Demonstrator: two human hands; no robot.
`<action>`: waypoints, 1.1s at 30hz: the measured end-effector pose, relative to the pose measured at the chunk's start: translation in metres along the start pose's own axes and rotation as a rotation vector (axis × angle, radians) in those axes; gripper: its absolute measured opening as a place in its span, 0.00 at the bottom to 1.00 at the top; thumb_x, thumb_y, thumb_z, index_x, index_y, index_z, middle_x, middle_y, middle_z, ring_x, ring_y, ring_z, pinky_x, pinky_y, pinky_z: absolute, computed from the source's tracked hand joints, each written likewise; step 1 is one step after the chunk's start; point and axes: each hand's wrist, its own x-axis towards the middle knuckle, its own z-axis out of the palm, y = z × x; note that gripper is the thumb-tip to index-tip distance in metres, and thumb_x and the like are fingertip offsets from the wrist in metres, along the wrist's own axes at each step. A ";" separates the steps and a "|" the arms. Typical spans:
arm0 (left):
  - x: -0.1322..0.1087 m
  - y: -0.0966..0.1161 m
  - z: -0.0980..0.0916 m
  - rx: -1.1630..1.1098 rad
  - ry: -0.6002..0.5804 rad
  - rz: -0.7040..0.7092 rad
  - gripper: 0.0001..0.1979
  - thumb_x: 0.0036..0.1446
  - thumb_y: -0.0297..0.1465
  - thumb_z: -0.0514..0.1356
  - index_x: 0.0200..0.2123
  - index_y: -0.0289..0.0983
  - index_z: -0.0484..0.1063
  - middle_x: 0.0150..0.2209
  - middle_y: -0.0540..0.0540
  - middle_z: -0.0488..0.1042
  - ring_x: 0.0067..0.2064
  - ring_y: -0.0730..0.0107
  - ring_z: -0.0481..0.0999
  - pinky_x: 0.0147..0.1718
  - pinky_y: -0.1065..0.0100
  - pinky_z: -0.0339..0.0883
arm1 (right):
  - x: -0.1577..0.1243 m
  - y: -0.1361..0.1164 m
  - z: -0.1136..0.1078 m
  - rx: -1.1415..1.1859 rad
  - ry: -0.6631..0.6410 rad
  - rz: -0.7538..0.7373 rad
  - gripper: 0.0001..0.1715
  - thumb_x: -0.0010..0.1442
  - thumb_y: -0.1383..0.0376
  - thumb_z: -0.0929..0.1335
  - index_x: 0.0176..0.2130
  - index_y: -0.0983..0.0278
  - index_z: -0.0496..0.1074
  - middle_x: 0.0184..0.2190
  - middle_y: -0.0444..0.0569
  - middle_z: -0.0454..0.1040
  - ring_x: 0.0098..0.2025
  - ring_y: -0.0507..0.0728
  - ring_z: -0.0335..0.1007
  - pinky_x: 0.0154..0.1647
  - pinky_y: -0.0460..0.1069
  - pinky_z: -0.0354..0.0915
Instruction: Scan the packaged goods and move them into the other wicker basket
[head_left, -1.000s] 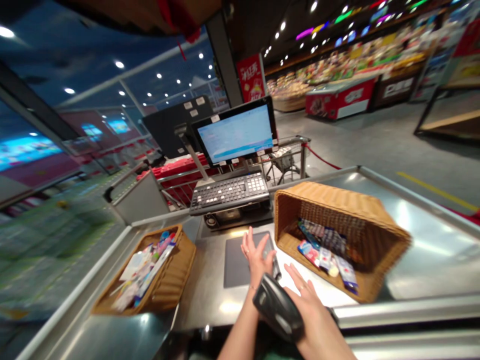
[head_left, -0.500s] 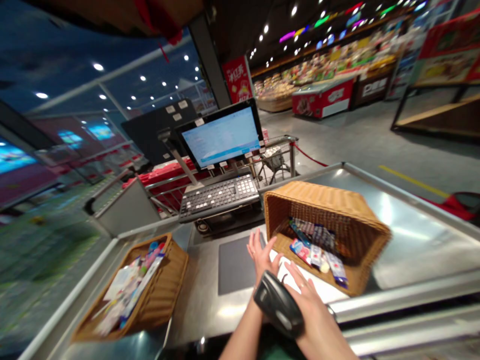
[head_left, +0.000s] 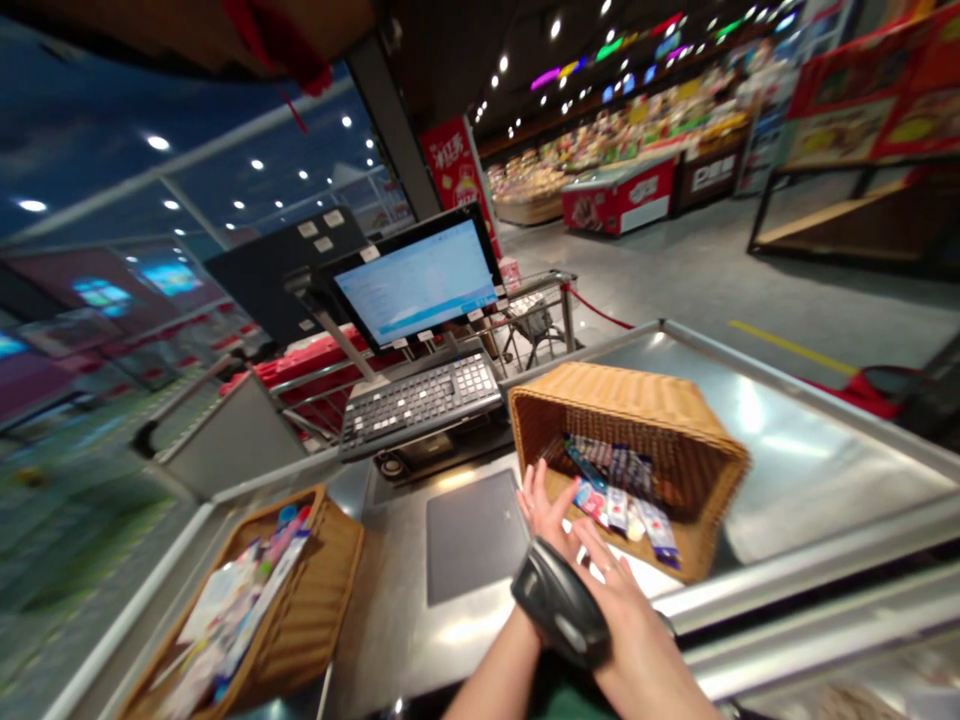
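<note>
A black barcode scanner (head_left: 561, 602) sits against my right hand (head_left: 626, 610), which grips it; its handle is hidden. The fingers of my right hand point forward past the scanner. My left hand (head_left: 550, 505) is open, fingers spread, with nothing visible in it. It reaches to the near left edge of a wicker basket (head_left: 630, 385) tipped with its opening facing me. Inside lie several small packets, among them a blue and white packet (head_left: 660, 532). The scanner covers part of my left wrist. A white sheet-like thing (head_left: 651, 574) shows beneath the basket's front edge.
A second wicker basket (head_left: 315, 590), filled with mixed goods, stands on the left. Between the baskets is a dark flat panel (head_left: 472, 540) in the metal counter (head_left: 390, 620). Behind it are a keyboard (head_left: 420, 400) and a lit monitor (head_left: 420, 280).
My left hand has moved right, from over the panel's edge to the tipped basket's opening. The scanner stays with my right hand. The whole view has shifted slightly.
</note>
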 end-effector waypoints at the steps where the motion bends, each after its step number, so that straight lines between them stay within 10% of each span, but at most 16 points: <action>1: 0.001 0.000 0.001 -0.003 -0.001 0.004 0.23 0.48 0.35 0.64 0.50 0.53 0.73 0.67 0.43 0.53 0.67 0.43 0.50 0.58 0.36 0.49 | 0.000 -0.001 -0.002 0.001 0.013 0.001 0.32 0.53 0.69 0.65 0.58 0.60 0.67 0.66 0.64 0.56 0.67 0.70 0.49 0.64 0.71 0.48; 15: 0.029 0.019 0.024 0.138 -0.146 0.222 0.14 0.57 0.31 0.58 0.47 0.48 0.74 0.63 0.41 0.59 0.67 0.50 0.49 0.59 0.34 0.48 | 0.001 0.004 -0.009 0.016 0.041 0.011 0.29 0.52 0.68 0.66 0.54 0.60 0.71 0.66 0.61 0.57 0.67 0.69 0.49 0.64 0.69 0.52; 24: 0.065 0.022 0.046 0.340 -0.338 0.509 0.10 0.59 0.26 0.54 0.34 0.39 0.76 0.36 0.42 0.74 0.50 0.57 0.69 0.57 0.38 0.56 | 0.001 0.005 -0.014 0.013 0.017 -0.001 0.30 0.51 0.70 0.64 0.54 0.63 0.71 0.66 0.64 0.55 0.68 0.69 0.46 0.62 0.70 0.55; 33: 0.061 0.010 0.026 0.352 -0.155 0.442 0.09 0.58 0.25 0.53 0.39 0.38 0.71 0.50 0.39 0.72 0.59 0.56 0.64 0.61 0.42 0.53 | 0.002 0.010 -0.014 0.030 0.009 0.028 0.33 0.48 0.72 0.65 0.55 0.64 0.70 0.67 0.60 0.54 0.69 0.68 0.45 0.62 0.68 0.56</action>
